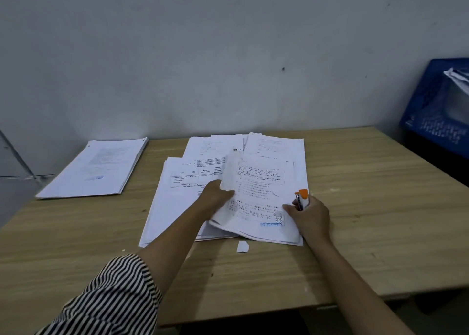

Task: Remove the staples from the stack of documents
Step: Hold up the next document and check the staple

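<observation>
The striped sleeve [109,299] on the left arm is nearest the camera, at the lower left. The left hand [215,195] rests on the spread papers [177,202]; its fingers are closed on the left edge of a stapled document [256,200], whose pages curl up over the fingertips. The right hand [309,215] lies at the right edge of the same document, its fingers closed around an orange and white staple remover [302,199] whose tip points up just beyond the knuckles. The document lies on top of the spread papers, between the two hands. A small paper scrap [242,246] lies on the wooden table [355,207], just nearer the camera than the document. A separate neat stack of papers [96,169] lies well to the left of the left hand. A blue crate [431,106] stands far right, beyond the table edge.
</observation>
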